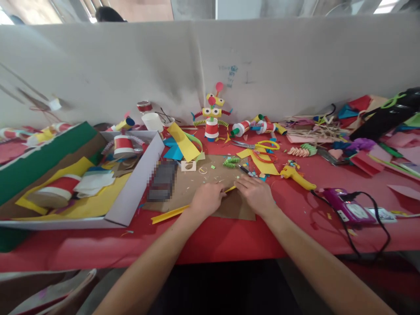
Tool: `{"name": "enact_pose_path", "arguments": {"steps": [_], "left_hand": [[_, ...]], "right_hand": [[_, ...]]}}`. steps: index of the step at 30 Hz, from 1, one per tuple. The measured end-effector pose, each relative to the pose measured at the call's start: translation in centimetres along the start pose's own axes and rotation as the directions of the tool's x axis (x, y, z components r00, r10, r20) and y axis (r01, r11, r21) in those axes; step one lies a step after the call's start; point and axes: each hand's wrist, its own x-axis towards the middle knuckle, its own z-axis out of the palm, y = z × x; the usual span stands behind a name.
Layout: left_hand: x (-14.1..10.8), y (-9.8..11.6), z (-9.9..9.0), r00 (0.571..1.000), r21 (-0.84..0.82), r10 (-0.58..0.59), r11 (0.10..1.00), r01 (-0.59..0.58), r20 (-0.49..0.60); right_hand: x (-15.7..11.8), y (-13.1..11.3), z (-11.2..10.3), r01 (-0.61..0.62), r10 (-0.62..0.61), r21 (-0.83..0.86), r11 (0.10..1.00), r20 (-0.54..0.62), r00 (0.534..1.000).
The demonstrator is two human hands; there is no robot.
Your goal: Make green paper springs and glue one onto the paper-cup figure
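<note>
While your left hand [206, 200] pinched the folded yellow paper strip [170, 214] over flat brown cardboard [238, 210], tail toward eight o'clock, your right hand [257, 194] touched its two-o'clock end, pinch unclear. Likely creasing; next press called for even pressure.

A yellow glue gun [300, 178] lies near a purple power adapter [352, 209] on the red-covered table [210, 247].

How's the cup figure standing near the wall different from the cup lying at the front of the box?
The cup figure stands upright, while the lying cup is on its side. The cup figure has eyes and springy arms; none show on the lying cup. Both have a red band edged in white.
</note>
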Motion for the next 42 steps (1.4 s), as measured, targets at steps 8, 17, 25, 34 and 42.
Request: {"name": "enact_pose_path", "arguments": {"steps": [8, 17, 25, 34, 42], "left_hand": [[-0.9, -0.3, 1.3, 0.987, -0.043, 0.098, 0.994, -0.104, -0.124], [-1.0, 0.1, 0.9, 0.995, -0.070, 0.002, 0.998, -0.009, -0.101], [-0.7, 0.0, 0.5, 0.989, -0.165, -0.070, 0.985, 0.047, -0.132], [-0.7, 0.2, 0.5, 0.977, 0.175, 0.020, 0.984, 0.018, -0.214], [-0.7, -0.3, 0.9, 0.978, 0.214, 0.066, 0.977, -0.022, -0.200]], "right_hand": [[-1.2, 0.1, 0.6, -0.116, 0.117, 0.012, 0.993, -0.078, 0.990], [-0.6, -0.3, 0.6, -0.190, 0.193, 0.054, 0.980, -0.047, 0.980], [-2.3, 3.3, -1.5, -0.540, 0.530, 0.006, 0.842, -0.200, 0.824], [-4.2, 10.8, -2.6, -0.758, 0.827, -0.331, 0.562, 0.207, 0.523], [-3.4, 11.5, -4.1, -0.754, 0.826, -0.338, 0.563, 0.193, 0.530]]}}
